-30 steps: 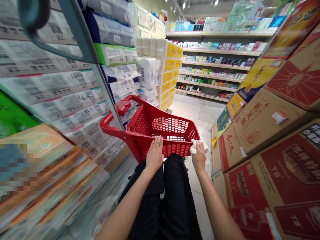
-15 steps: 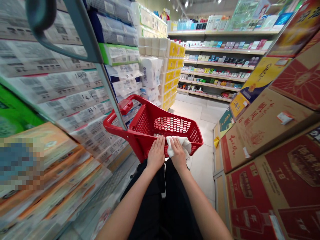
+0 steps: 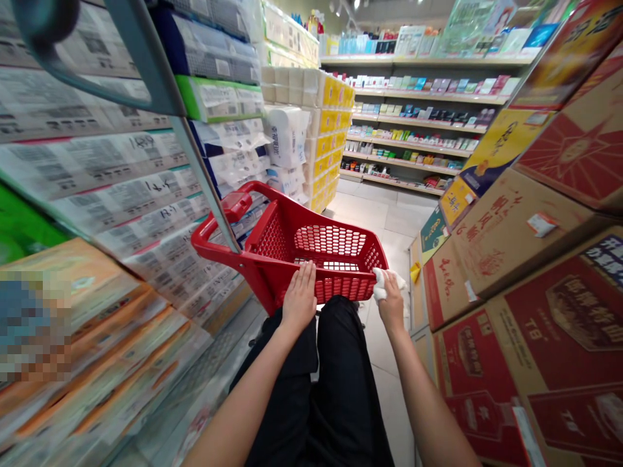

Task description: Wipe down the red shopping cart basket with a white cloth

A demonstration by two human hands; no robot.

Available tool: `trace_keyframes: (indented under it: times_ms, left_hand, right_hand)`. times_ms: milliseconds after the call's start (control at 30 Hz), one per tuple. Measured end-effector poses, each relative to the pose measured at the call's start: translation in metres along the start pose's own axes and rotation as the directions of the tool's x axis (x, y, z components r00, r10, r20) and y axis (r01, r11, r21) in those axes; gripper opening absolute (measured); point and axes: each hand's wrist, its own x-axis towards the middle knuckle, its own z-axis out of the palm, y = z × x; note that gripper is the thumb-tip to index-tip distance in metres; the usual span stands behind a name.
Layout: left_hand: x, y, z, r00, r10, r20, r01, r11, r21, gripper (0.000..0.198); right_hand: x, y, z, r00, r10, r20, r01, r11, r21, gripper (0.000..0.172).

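A red plastic shopping basket (image 3: 272, 246) with a grey pull handle (image 3: 146, 71) stands tilted on the floor in front of me. My left hand (image 3: 299, 298) lies flat on its near rim, fingers stretched out. At the basket's near right corner, my right hand (image 3: 392, 301) presses a crumpled white cloth (image 3: 384, 282) against the rim, fingers closed on it. My legs in black trousers (image 3: 331, 389) are below the basket. Nothing lies inside the basket.
Stacked packs of tissue paper (image 3: 111, 181) fill the left side of the aisle. Brown and red cardboard boxes (image 3: 525, 272) are piled on the right. Shelves of small goods (image 3: 418, 130) run across the far end. A tiled floor (image 3: 384, 214) leads ahead.
My right hand slid the cloth along the near rim to the middle beside my left hand, then back out to the right corner. My left hand stayed on the rim.
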Motion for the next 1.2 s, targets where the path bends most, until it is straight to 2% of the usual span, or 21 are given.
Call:
trace_keyframes:
  times_ms: [67,133,300,400,467,567,700,833,933,1000,1067,1200]
  left_hand:
    - [0.0,0.001,0.001,1.0,-0.005,-0.009,0.004,1.0,-0.007,0.084]
    - [0.0,0.001,0.001,1.0,-0.006,-0.013,0.006,1.0,-0.011,0.083]
    - [0.001,0.0,0.002,1.0,0.005,-0.006,-0.005,1.0,0.017,0.078]
    - [0.002,-0.001,0.002,1.0,0.004,-0.001,-0.004,0.999,0.038,0.071]
    - [0.002,-0.001,0.001,1.0,0.009,0.002,-0.009,0.999,0.042,0.071]
    - [0.001,-0.001,-0.001,1.0,0.015,0.003,-0.015,0.999,0.037,0.078]
    - [0.0,0.0,-0.002,1.0,0.015,-0.005,-0.015,1.0,0.025,0.083]
    - [0.0,0.0,0.0,1.0,0.011,-0.006,-0.011,1.0,0.017,0.084]
    - [0.0,-0.001,0.001,1.0,0.013,-0.002,-0.013,1.0,0.016,0.083]
    - [0.0,-0.001,0.001,1.0,0.008,-0.001,-0.008,1.0,0.012,0.083]
    - [0.0,0.0,0.0,1.0,0.0,-0.007,0.0,1.0,0.006,0.084]
    - [0.0,0.001,0.001,1.0,0.0,-0.027,-0.001,1.0,-0.005,0.085]
  right_hand:
    - [0.0,-0.016,0.007,0.997,0.074,0.024,-0.075,0.997,0.029,0.074]
    - [-0.003,-0.041,0.02,0.994,0.09,0.057,-0.092,0.995,0.037,0.079]
    - [-0.01,-0.118,0.055,0.984,-0.074,0.163,0.062,0.995,0.079,0.085]
    - [-0.009,-0.143,0.06,0.973,-0.118,0.198,0.101,0.99,0.094,0.078]
    - [-0.007,-0.144,0.056,0.965,-0.151,0.212,0.134,0.987,0.091,0.076]
    - [-0.007,-0.126,0.044,0.958,-0.186,0.22,0.175,0.982,0.068,0.078]
    - [-0.009,-0.074,0.022,0.976,-0.111,0.189,0.112,0.994,0.006,0.083]
    - [-0.001,-0.017,0.001,0.991,-0.005,0.132,0.008,1.0,-0.02,0.078]
    - [0.005,0.005,-0.009,0.993,0.04,0.111,-0.039,0.999,-0.014,0.071]
    - [0.007,0.002,-0.008,0.993,0.076,0.093,-0.075,0.997,-0.012,0.072]
    - [0.006,-0.015,0.0,0.992,0.1,0.079,-0.099,0.995,-0.009,0.075]
    - [0.001,-0.077,0.027,0.991,0.031,0.132,-0.034,0.999,0.02,0.08]
